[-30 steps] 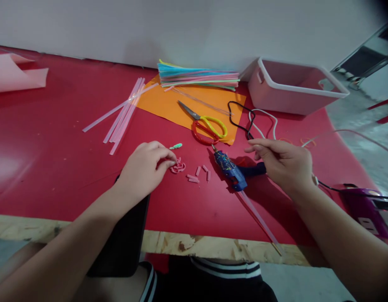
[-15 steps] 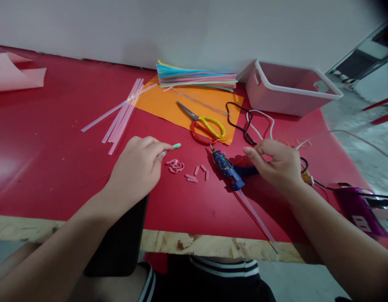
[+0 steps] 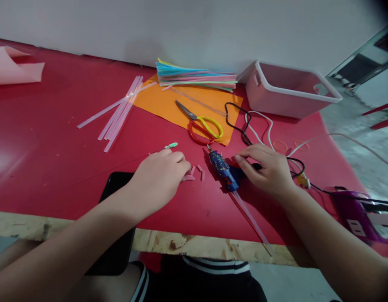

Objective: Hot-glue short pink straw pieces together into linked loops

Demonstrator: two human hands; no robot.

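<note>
My left hand (image 3: 162, 176) is over the small pink cut pieces (image 3: 203, 175), its fingers curled down among them. The fingertips and whatever they pinch are hidden, and the curled pink bits are covered by the hand. Just beyond its knuckles a small light-green piece (image 3: 171, 145) lies at the end of a thin wire. My right hand (image 3: 265, 167) is closed around the handle of a blue glue gun (image 3: 222, 167), thumb across it. The gun lies on the table, nozzle pointing away, with a long clear glue stick (image 3: 252, 222) out of its back.
Scissors (image 3: 202, 126) lie on orange paper (image 3: 169, 107). Behind are pipe cleaners (image 3: 197, 77); pink translucent sticks (image 3: 121, 115) lie at left. A pink bin (image 3: 285, 98), cables (image 3: 234, 121) and a purple device (image 3: 357, 214) are at right. A black phone (image 3: 118, 180) overhangs the front edge.
My left hand has let go of the light-green piece and moved right and nearer, onto the pink pieces. My right hand has shifted left and closed on the glue gun's handle.
</note>
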